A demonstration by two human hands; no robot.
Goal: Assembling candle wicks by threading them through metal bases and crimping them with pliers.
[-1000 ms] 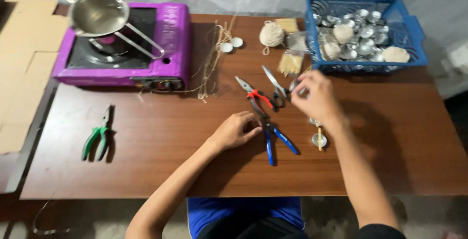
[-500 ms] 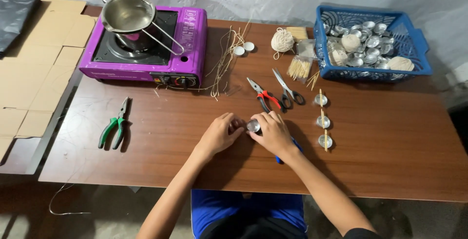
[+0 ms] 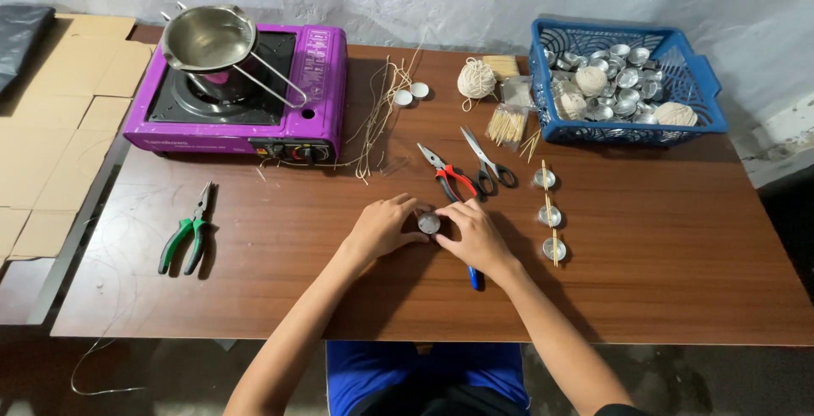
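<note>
One wooden table (image 3: 678, 280) carries all items; places below are given relative to the cup. One purple stove (image 3: 246, 94) stands far up-left of the cup, bearing one steel pot (image 3: 208, 36) with wire handles. One blue basket (image 3: 623, 132) sits far up-right, holding many metal cups and at least three twine balls; an exact count cannot be made. The left hand (image 3: 386, 227) lies just left of the cup, its fingers (image 3: 407, 210) curled narrow, tips touching the cup's left side. The right hand (image 3: 476, 235) lies just right of it, fingers (image 3: 449, 217) likewise narrow, tips against the cup's right side; the two hands pinch the piece between them. A bundle of straw strands (image 3: 381, 115) lies up-left; not countable. One green pliers (image 3: 191, 234) lies well left. One red pliers (image 3: 448, 176) sits just above the cup; one scissors (image 3: 489, 161) up-right beside it. One blue-handled tool (image 3: 473, 277) shows below the right hand, mostly hidden. One twine ball (image 3: 476, 78) lies up-right on the table, with a bundle of sticks (image 3: 507, 125) near it. The cup (image 3: 429, 223), one small metal round, rests on the table at centre. Three cups with sticks (image 3: 549, 215) stand in a column to the right. Two white discs (image 3: 411, 94) lie far above.
</note>
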